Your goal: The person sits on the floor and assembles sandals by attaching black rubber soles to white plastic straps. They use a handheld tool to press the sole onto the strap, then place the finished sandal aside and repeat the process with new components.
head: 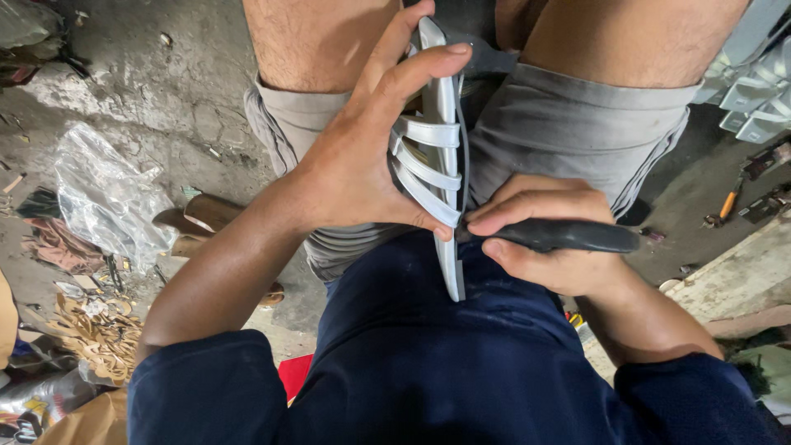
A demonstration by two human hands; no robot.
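Closest to my camera is the dark navy cloth shirt (428,354) filling the bottom of the view, with both sleeves running out to the forearms. Just past it I see the left hand (362,156) wrapped around a white strapped sandal with a thin grey sole (441,165). The sandal is held on edge, its length running away from me, toe end up between the knees and heel end down over the shirt. The left fingers (428,70) curl over the top edge of the sole and the thumb presses near the lowest strap, so that hand is clamped on the sandal.

The right hand (544,247) is closed tight around a black-handled tool (568,236) that lies crosswise, its handle pointing to my right. Its working tip meets the sandal's sole edge just beside the left thumb; the tip itself is hidden, so I cannot tell what kind of blade or point it has.

Beyond the hands are bare knees and grey cloth shorts (568,124). On the dirty concrete floor (165,91) to my left lie a crumpled clear plastic bag (107,198) and a heap of tan leather scraps (95,330). At the upper right sits a pile of more white sandals (754,91), well apart from the hands.
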